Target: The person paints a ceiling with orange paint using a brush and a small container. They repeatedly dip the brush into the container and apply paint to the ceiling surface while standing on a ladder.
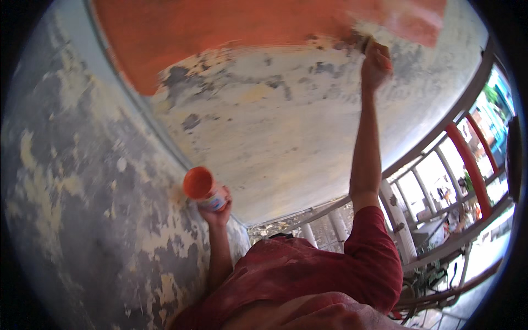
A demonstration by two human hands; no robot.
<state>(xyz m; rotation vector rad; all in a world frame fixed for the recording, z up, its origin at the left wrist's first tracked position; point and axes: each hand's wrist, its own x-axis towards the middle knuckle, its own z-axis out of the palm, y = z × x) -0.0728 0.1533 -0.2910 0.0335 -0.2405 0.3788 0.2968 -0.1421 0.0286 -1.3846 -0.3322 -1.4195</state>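
My left hand (218, 213) grips a small paint tub (199, 183) from below and behind, beside the corner of the two walls. The tub is tilted with its mouth toward me; orange paint coats its inside, and a pale label is on its side. Stretched far up, my right hand (376, 70) is closed around a paintbrush (365, 44). Its dark bristles meet the wall at the lower edge of the orange paint (247, 22). Most of the brush handle is hidden by my fingers. Below the paint, the bare wall (264, 143) is pale, with grey worn patches.
A peeling grey and cream wall (93, 209) stands close on my left, with a pale strip (132, 93) along the corner. To my right are a wooden railing (404, 223) and a red-orange post (470, 165). Beyond the railing, a bicycle (434, 280) is partly visible.
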